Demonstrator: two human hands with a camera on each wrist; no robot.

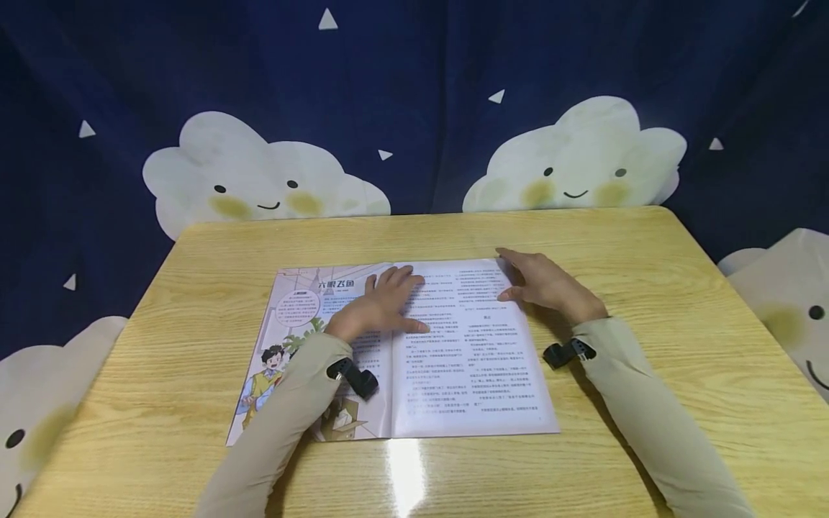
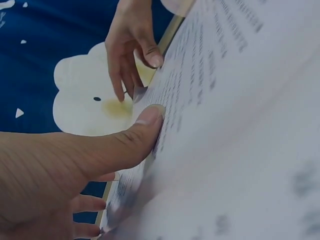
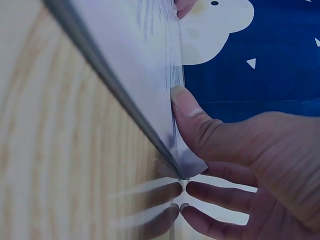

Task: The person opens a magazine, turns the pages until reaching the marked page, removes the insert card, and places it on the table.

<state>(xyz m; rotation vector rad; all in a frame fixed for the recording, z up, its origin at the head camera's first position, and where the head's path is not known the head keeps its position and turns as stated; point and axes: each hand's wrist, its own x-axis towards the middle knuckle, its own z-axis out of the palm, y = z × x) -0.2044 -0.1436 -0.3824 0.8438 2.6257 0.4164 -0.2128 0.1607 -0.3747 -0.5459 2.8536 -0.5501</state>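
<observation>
An open magazine (image 1: 466,374) lies on the table, its right page covered in printed text and its left page carrying a title and a cartoon figure. Over the middle fold is my left hand (image 1: 382,309), fingers spread and thumb extended along the paper. At the top right corner, my right hand (image 1: 540,284) holds the page edge. In the right wrist view its thumb (image 3: 192,117) lies on the page while the index finger goes behind a bent-up page corner (image 3: 190,162). The other fingertips touch the tabletop beside the corner.
A light wooden table (image 1: 227,244) carries the magazine. Behind it hangs a dark blue curtain (image 1: 414,86) with smiling white clouds and small triangles. A black strapped device (image 1: 356,378) sits on the left wrist, another (image 1: 566,352) on the right.
</observation>
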